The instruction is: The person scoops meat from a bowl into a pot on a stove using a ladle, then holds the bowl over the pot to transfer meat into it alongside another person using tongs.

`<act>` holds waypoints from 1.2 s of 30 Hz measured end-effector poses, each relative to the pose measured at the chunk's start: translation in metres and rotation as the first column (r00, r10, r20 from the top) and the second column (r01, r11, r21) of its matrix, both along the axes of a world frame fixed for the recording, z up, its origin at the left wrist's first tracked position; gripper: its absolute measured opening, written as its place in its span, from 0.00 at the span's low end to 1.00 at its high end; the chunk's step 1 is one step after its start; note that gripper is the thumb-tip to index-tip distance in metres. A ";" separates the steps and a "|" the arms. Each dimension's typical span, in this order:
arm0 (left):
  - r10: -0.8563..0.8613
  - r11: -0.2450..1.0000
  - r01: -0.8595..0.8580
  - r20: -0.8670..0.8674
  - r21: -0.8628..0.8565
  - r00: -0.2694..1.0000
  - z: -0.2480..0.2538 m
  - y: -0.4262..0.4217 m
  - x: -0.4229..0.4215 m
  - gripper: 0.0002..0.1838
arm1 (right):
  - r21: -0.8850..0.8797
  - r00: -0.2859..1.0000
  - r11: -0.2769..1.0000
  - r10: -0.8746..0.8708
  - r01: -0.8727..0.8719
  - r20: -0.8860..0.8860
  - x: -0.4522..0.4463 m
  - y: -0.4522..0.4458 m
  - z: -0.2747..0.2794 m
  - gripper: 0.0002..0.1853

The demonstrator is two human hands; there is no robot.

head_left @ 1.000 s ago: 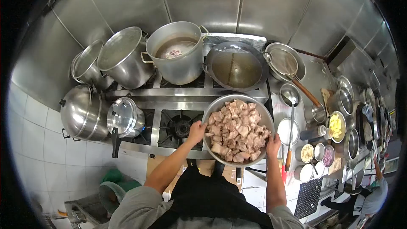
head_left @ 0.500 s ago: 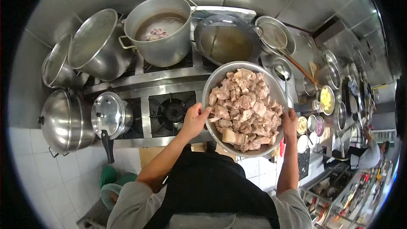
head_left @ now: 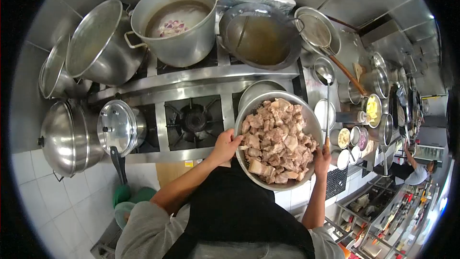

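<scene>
A wide metal basin (head_left: 314,124) is heaped with pale cooked-looking meat chunks (head_left: 275,139). It hangs close in front of my black apron, over the stove's front edge. My left hand (head_left: 226,146) grips its left rim, thumb on top. On the opposite side, my right hand (head_left: 322,159) is closed around the right rim. Partly hidden behind the basin, another metal bowl (head_left: 262,88) sits at the front right of the stove. A tall pot (head_left: 179,50) at the back holds liquid with purplish-white chopped pieces; a dark wok (head_left: 261,43) beside it holds brownish liquid.
A front burner (head_left: 194,121) lies left of the basin. Beyond it stand a lidded pan (head_left: 116,127) with a black handle and a large domed steamer (head_left: 62,139). To the right are a ladle (head_left: 325,73), a wood-handled strainer (head_left: 314,29) and several ingredient bowls. A co-worker (head_left: 417,172) stands far right.
Both hands have drawn the basin toward me and down in view. The metal bowl behind it on the stove now shows.
</scene>
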State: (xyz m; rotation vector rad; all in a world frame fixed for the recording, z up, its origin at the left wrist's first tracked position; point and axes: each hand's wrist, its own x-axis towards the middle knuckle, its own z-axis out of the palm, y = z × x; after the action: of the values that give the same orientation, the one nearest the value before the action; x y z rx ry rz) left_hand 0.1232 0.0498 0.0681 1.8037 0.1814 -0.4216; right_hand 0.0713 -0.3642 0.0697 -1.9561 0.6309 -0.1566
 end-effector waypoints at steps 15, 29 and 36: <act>0.031 0.999 -0.037 0.166 0.032 0.986 -0.041 -0.017 -0.004 0.19 | -0.398 0.984 0.914 0.014 -0.084 -0.177 0.000 -0.007 0.020 0.13; 0.081 0.993 -0.092 0.144 0.069 0.986 -0.077 0.010 0.055 0.17 | -0.330 0.996 0.942 -0.025 0.053 0.089 0.053 0.024 -0.080 0.15; 0.069 0.967 -0.151 0.355 0.207 0.932 -0.094 0.010 0.075 0.18 | -0.416 0.991 0.909 0.086 -0.034 0.106 0.069 0.016 -0.100 0.17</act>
State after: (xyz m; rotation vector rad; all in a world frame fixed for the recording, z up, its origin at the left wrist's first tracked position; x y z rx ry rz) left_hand 0.1984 0.0597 -0.0259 2.0534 0.0878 0.0038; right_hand 0.1401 -0.3478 -0.0301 -2.3507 0.4814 -0.3965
